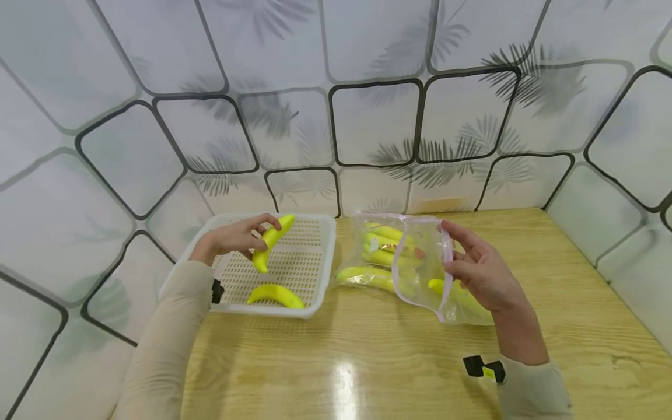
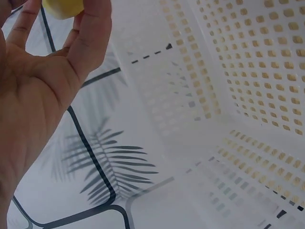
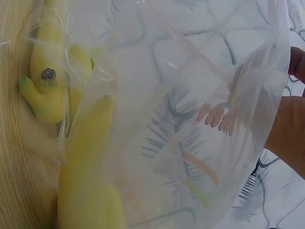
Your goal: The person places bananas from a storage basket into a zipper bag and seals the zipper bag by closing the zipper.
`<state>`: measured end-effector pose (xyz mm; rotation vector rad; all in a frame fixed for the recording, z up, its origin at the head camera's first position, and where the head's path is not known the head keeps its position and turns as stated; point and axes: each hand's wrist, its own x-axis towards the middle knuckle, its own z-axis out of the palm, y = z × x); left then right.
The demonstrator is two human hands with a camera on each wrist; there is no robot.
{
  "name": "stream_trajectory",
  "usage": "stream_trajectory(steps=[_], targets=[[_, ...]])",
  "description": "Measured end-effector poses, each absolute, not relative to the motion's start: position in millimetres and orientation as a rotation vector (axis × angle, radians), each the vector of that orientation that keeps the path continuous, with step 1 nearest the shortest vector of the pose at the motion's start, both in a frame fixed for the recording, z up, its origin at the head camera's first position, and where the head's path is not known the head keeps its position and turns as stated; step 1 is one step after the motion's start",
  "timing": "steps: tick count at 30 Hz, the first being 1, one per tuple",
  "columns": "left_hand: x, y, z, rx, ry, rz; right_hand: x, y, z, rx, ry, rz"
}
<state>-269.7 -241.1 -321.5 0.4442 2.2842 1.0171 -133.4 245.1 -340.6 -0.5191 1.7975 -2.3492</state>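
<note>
My left hand grips a yellow banana above the white perforated basket. Only the end of that banana shows in the left wrist view. Another banana lies in the basket near its front rim. With thumb and fingers, my right hand pinches the pink-edged mouth of a clear zip bag and holds it apart. Several bananas lie inside clear plastic on the table; in the right wrist view, bananas show through the film.
The wooden table meets patterned walls at the back and sides. The basket stands at the left, the bag to its right.
</note>
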Motion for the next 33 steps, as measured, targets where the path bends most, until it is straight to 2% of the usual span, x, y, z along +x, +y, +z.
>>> stream_trajectory(steps=[18,25,33], targets=[[-235.2,-193.9,-289.3,0.63,2.364,1.285,-133.4,243.2,-343.8,-0.524,1.836,-2.333],[-215.0,-168.0,-280.7,0.486,2.519,1.42,-135.2,242.3,-343.7,-0.506,1.852,-2.323],[-184.0,-134.8,-292.0,0.381,2.531,1.659,-135.1,243.4,-345.0,-0.495,1.861,-2.321]])
